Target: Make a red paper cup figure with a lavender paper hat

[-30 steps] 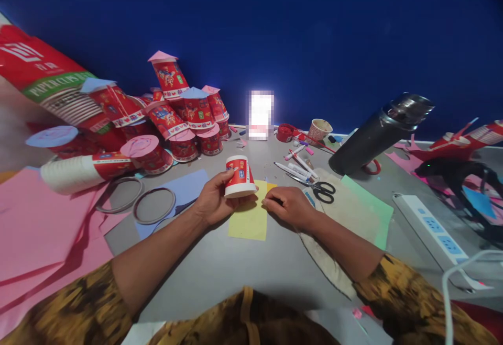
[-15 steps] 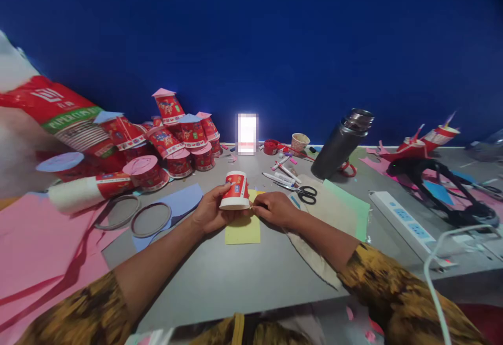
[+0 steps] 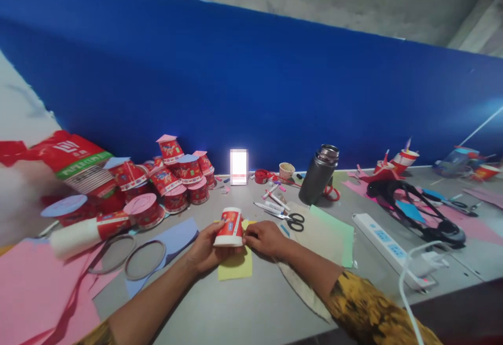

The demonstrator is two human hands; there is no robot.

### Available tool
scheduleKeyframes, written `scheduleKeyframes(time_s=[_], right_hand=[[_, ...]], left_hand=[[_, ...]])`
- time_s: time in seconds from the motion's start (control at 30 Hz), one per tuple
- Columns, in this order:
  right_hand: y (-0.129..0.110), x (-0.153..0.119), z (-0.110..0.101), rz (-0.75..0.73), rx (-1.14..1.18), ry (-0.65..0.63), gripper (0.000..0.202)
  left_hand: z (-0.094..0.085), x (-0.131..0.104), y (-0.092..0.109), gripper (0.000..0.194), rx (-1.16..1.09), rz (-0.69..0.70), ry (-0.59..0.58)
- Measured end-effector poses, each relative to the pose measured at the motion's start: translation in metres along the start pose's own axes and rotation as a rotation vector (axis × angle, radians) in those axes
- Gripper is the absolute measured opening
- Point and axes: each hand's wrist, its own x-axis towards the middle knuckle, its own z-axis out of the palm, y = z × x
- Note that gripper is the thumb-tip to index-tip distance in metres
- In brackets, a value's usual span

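My left hand point(image 3: 206, 251) is wrapped round a red and white paper cup point(image 3: 229, 225), held tilted with its wide white rim toward me. Close against the cup's lower right side is my right hand point(image 3: 264, 237), its fingers curled and pinched together; what they hold, if anything, is too small to make out. Under both hands lies a yellow paper sheet point(image 3: 236, 269), partly covered by the cup and fingers. Black-handled scissors point(image 3: 295, 222) rest just beyond my right hand, on a beige cloth point(image 3: 314, 240).
Red paper cups with paper tops point(image 3: 184, 172) are piled at the back left. Two grey rings point(image 3: 145, 259) lie on blue paper, near pink sheets point(image 3: 35, 287). Markers point(image 3: 277, 198), a dark flask point(image 3: 317, 177), green paper point(image 3: 334, 230) and a white power strip point(image 3: 387, 245) stand or lie rightward.
The view has tilted up, so everything sits lower and grey wall shows above the blue panel. Both hands keep nearly the same hold at the cup.
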Motion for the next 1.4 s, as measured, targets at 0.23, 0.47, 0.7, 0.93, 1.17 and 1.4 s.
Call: scheduleKeyframes(time_s=[0.23,0.47,0.7,0.93,1.17,1.4], right_hand=[[0.009,0.002,0.012,-0.026,0.016,-0.009,0.017],[0.014,0.003,0.016,-0.047,0.055,-0.021,0.014],[0.014,-0.001,0.009,-0.098,0.106,-0.015,0.011],[0.019,-0.003,0.012,-0.063,0.07,0.089,0.016],[0.018,-0.008,0.01,-0.148,-0.132,0.256,0.027],[0.012,-0.012,0.006,-0.181,-0.232,0.249,0.038]], left_hand=[[-0.007,-0.004,0.002,0.028,-0.015,0.07,0.118],[-0.003,-0.003,0.002,0.038,-0.062,0.061,0.222],[0.005,-0.002,0.005,0.043,0.067,0.142,0.22],[0.004,0.0,0.006,0.049,0.105,0.087,0.131],[0.007,-0.002,0.002,0.064,0.161,0.109,0.138],[0.012,0.0,0.0,0.056,0.237,0.198,0.229]])
